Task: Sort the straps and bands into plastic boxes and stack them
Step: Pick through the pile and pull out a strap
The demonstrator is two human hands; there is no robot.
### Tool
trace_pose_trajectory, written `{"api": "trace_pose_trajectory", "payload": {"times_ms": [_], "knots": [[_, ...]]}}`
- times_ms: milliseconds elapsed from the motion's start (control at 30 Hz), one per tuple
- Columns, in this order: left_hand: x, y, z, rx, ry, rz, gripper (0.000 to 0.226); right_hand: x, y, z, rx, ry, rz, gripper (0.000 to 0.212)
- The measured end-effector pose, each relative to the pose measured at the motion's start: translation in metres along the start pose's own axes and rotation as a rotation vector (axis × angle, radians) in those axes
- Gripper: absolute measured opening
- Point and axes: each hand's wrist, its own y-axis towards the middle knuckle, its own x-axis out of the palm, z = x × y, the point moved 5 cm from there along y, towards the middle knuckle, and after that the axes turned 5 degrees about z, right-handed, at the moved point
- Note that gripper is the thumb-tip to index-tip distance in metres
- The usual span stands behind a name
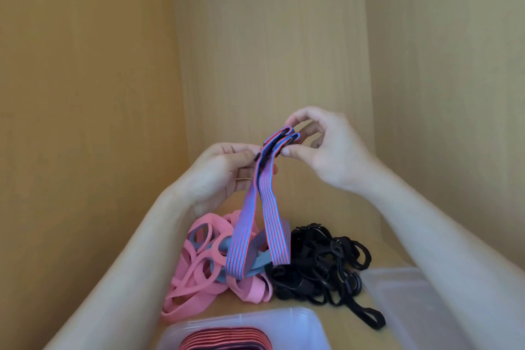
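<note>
Head view: in the middle of the frame both hands hold a folded elastic strap with fine blue and red stripes [265,207] up above the tan wooden table [295,304]. The left hand [224,173] has its fingers curled and pinches the strap at a small black buckle [258,158]. The right hand [326,148] pinches the strap's folded upper end between thumb and fingertips. The strap's two lengths hang down, and their lower ends reach the piles beneath.

Lower left of centre lies a tangled heap of flat pink rubber bands [196,264], with a grey-blue band [257,266] mixed into it. Touching it on the right is a heap of black straps with plastic clips [321,264], one loop trailing toward the lower right.

At the bottom centre a clear plastic box [301,321] stands just in front of the heaps and holds a stack of red striped straps [227,338]. A second clear plastic box [412,293] sits at the lower right, partly under the right forearm.

Wood-grain panels [270,51] close in behind and on both sides, meeting in a corner left of centre. The forearms cross the lower corners of the frame.
</note>
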Motion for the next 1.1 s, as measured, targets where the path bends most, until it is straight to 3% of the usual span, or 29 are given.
{"api": "trace_pose_trajectory", "payload": {"times_ms": [167,333,567,900,1100], "knots": [[0.003,0.001,0.004,-0.013,-0.053,-0.012,0.049,-0.006,0.0,0.001,-0.003,-0.114,0.087,0.025],[0.003,0.003,0.001,0.061,0.18,0.006,0.043,-0.02,0.001,-0.007,-0.023,-0.15,0.212,0.026],[-0.002,0.005,-0.001,0.069,0.163,0.065,0.025,-0.025,0.002,-0.001,0.032,-0.138,0.239,0.03],[0.0,-0.001,0.023,0.218,0.362,0.158,0.028,-0.049,0.008,-0.012,-0.02,-0.106,0.486,0.036],[-0.01,-0.001,0.023,0.289,0.478,0.222,0.035,-0.05,0.007,-0.011,-0.039,-0.091,0.508,0.034]]}}
